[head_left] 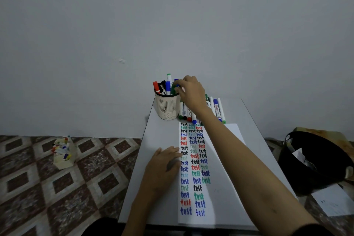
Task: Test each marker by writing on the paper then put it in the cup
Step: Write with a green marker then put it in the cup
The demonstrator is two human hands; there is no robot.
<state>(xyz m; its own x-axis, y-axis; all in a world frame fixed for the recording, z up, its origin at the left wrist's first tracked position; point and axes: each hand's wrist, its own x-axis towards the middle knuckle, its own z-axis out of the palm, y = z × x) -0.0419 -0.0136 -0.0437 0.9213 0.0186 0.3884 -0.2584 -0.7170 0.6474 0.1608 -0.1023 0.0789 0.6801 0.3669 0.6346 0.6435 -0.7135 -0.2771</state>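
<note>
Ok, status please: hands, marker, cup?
Right hand pinches green marker at the cup rim. Left hand flat on paper. Loose markers lie beside cup, nothing blocking.

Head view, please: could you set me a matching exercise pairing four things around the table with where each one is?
Things:
1. cup
2. left hand
3. right hand
4. black bin

Places:
A. on the floor, right of the table
B. fingertips at the left edge of the paper
C. pinching a green marker at the cup's rim
D. standing at the table's far left

Pairs: 1-D, 2-B, 3-C, 4-A
</note>
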